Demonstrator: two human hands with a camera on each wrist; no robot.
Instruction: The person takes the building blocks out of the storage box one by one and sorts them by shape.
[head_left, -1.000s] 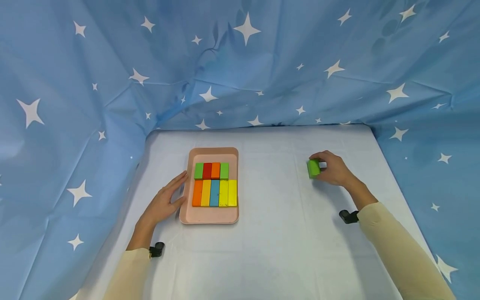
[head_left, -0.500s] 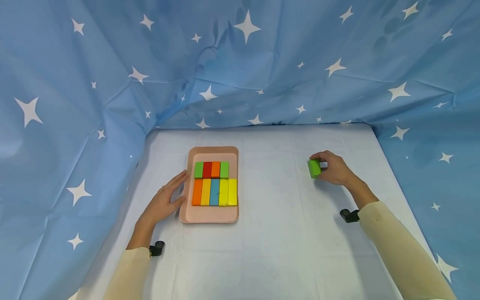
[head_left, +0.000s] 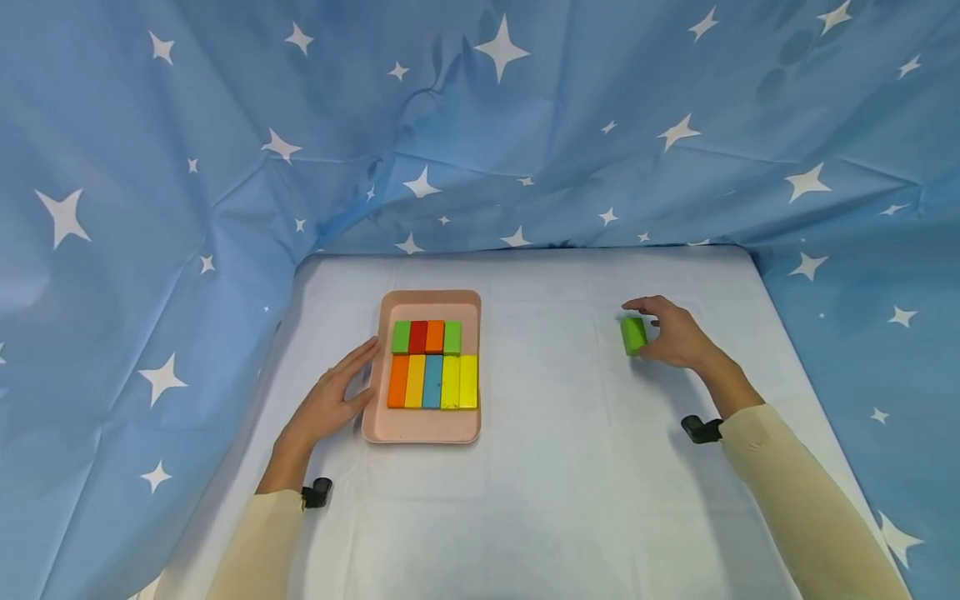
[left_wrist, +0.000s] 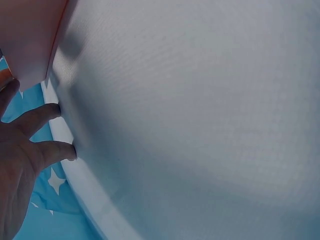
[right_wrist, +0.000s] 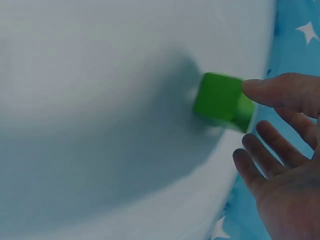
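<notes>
Your right hand (head_left: 675, 333) sits right of centre, fingers loosened, thumb just touching the green block (head_left: 633, 335) on the white table (head_left: 570, 467). Pinch its long sides squarely. Your left hand (head_left: 330, 400) lies flat and empty, steadying the pink tray (head_left: 420, 429).

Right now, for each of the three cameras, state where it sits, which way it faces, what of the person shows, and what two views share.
Head: worn on the head, looking forward and down at the white table; both cream sleeves, left hand beside the pink tray of coloured blocks, right hand.
Left wrist: looks past the left hand's fingers across the table.
Right wrist: looks along the right hand at the green wooden block.
Shared: head and right wrist both show that block.
</notes>
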